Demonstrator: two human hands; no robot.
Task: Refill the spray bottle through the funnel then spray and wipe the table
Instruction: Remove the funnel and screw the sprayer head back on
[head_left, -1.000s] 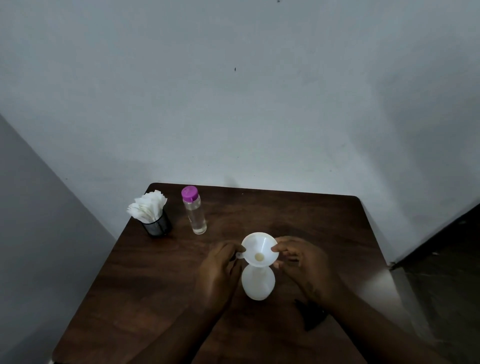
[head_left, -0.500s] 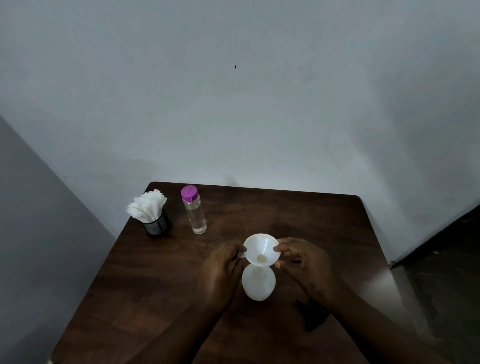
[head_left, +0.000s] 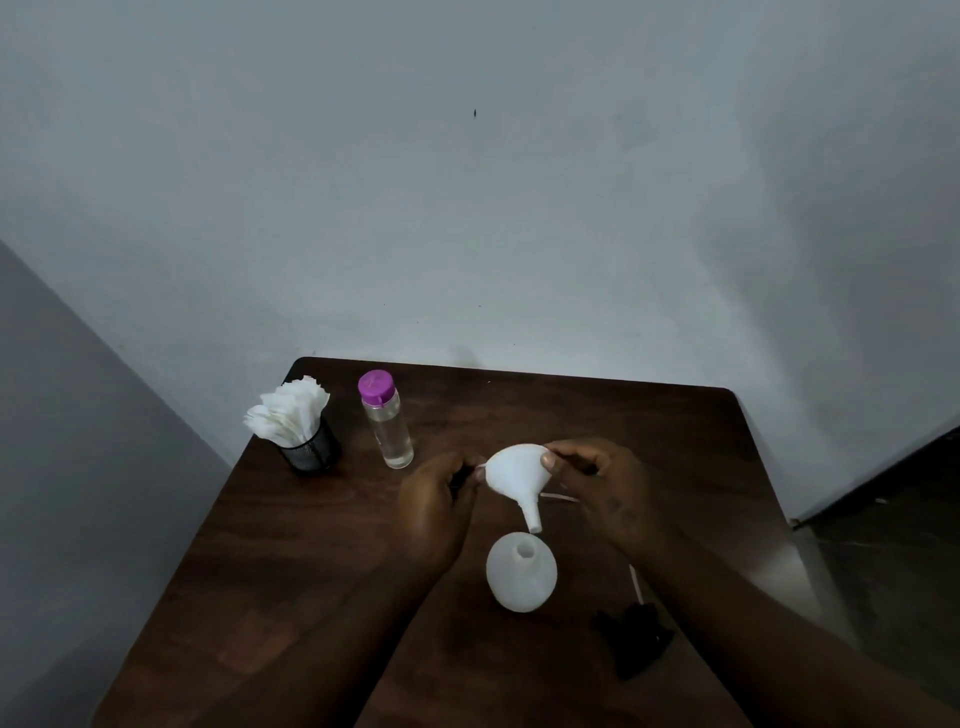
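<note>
Fingers (head_left: 548, 460) of left hand (head_left: 434, 506) and right hand (head_left: 605, 491) pinch the funnel (head_left: 514, 470), tilted just above the bottle (head_left: 521, 577). Funnel-seating step, probably; next, stand its spout upright in the bottle's neck.

Centre frame, both hands hold the white funnel (head_left: 514, 470) tilted, spout down-right; the right hand (head_left: 608, 493) pinches its rim, the left hand (head_left: 434, 506) its side tab; just below stands the open white spray bottle (head_left: 521, 574) on the dark table (head_left: 311, 571); a purple-capped clear bottle (head_left: 388, 423) stands upper left.

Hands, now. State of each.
Left hand: pinching the funnel at its side tab.
Right hand: holding the funnel's rim, thumb on the cone.
</note>
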